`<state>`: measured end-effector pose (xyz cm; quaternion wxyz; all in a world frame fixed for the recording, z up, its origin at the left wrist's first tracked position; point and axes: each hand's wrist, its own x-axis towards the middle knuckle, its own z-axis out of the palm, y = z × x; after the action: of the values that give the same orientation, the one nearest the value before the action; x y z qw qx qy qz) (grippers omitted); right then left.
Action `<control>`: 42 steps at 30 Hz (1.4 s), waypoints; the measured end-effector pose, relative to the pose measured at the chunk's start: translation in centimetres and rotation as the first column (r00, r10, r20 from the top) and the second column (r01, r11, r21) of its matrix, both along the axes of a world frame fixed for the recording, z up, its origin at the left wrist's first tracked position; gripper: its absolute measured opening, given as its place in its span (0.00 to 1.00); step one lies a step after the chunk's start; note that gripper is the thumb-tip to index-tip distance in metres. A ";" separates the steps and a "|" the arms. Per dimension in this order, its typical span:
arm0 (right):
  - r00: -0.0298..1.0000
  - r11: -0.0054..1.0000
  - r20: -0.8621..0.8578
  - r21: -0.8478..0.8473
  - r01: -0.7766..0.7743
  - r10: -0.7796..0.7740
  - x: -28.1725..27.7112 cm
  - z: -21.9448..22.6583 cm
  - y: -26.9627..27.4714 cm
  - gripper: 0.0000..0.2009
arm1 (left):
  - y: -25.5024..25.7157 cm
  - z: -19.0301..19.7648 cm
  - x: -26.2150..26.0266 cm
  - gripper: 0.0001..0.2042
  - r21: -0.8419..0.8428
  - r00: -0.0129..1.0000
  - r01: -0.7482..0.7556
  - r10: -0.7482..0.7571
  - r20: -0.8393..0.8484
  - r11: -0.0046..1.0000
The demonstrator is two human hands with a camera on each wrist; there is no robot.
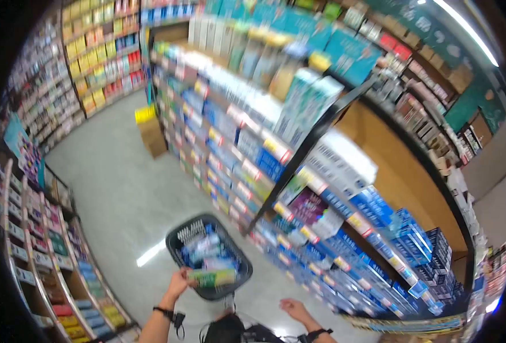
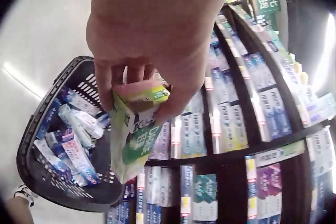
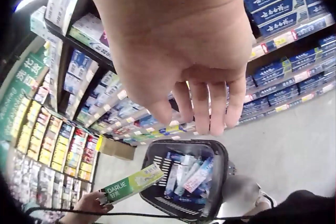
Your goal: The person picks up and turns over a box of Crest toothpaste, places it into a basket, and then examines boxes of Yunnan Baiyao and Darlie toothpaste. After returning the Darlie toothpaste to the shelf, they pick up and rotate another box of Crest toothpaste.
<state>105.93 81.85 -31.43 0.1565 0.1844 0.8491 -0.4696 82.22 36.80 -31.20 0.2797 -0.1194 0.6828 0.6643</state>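
Observation:
My left hand [image 1: 178, 284] pinches one end of a green and white DARLIE box [image 1: 214, 278] over the near rim of a dark basket [image 1: 245, 268]. In the left wrist view the box [image 2: 134, 134] hangs between thumb and fingers of the left hand [image 2: 152, 40], beside the basket [image 2: 31, 129]. Several white, blue and pink boxes [image 2: 76, 155] lie inside the basket. My right hand [image 1: 296, 311] holds nothing, off to the right of the basket; in the right wrist view its fingers hang loosely, the hand [image 3: 184, 50] above the basket [image 3: 223, 176].
A long shelf [image 1: 264, 154] of toothpaste-like boxes runs along the right, with jars and cartons on top. Another shelf [image 1: 64, 251] stands at the left. A brown carton with a yellow top [image 1: 151, 134] sits on the grey floor [image 1: 115, 171] by the shelf.

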 end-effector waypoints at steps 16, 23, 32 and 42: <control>0.686 0.785 -0.473 -0.572 0.238 -0.553 16.0 28.5 -5.2 0.33 | 18.7 31.3 14.9 0.20 0.363 0.830 0.519 -0.356 -0.429 0.774; 0.435 0.524 -0.347 -0.751 0.401 -0.831 24.6 30.8 -6.8 0.23 | 21.8 33.7 23.3 0.21 0.226 0.673 0.720 -0.579 -0.460 0.656; 0.478 0.558 -0.389 -0.780 0.284 -0.788 26.6 32.1 -7.4 0.30 | 19.1 33.1 26.4 0.28 0.098 0.578 0.758 -0.593 -0.561 0.645; 0.500 0.641 -0.557 -0.767 -0.004 -0.663 27.5 31.9 -7.5 0.33 | 18.0 35.5 26.9 0.21 0.215 0.750 0.630 -0.513 -0.417 0.747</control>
<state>133.43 74.40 0.44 -0.2936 0.0525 0.5254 -0.7969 109.08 54.83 4.31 0.3693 0.2628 0.5963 0.6626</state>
